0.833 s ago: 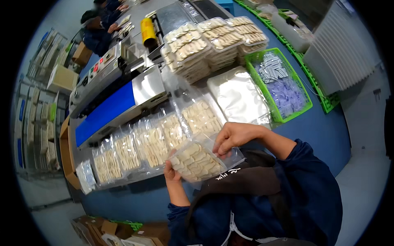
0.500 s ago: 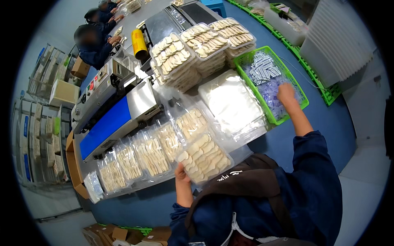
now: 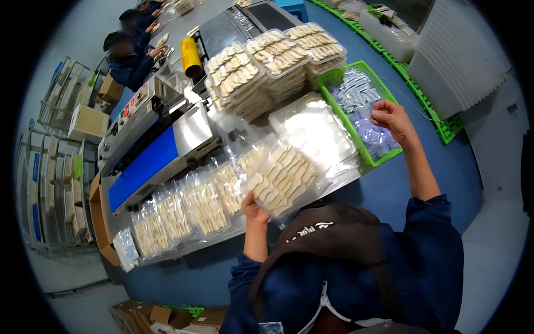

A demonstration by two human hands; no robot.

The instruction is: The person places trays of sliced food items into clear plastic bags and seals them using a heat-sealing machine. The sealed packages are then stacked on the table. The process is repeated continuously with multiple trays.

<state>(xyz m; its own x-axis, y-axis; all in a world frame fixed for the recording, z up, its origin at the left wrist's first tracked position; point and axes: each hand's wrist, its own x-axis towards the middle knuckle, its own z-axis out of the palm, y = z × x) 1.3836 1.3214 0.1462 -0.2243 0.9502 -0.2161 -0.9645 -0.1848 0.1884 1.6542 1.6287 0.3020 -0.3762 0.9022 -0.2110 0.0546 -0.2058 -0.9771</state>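
My left hand grips the lower left edge of a clear tray of pale flat slices, held tilted above the table's near edge. Over the green basket my right hand is raised with its fingers pinched together. Whatever lies between those fingertips is too small to make out. Inside the basket, blue-and-white sachets fill the far part and purplish clear sachets the near part. A stack of clear plastic bags lies left of the basket. Several bagged trays of slices stand in a row to the left.
Tall stacks of filled trays stand behind the bags. A machine with a blue belt runs along the table's left, near a yellow cylinder. An open cardboard box sits at the table's left end. Co-workers work at the far left.
My right hand has risen out of the basket's sachets, its fingers now pinched. My left hand has shifted the tray of slices slightly up and to the right.
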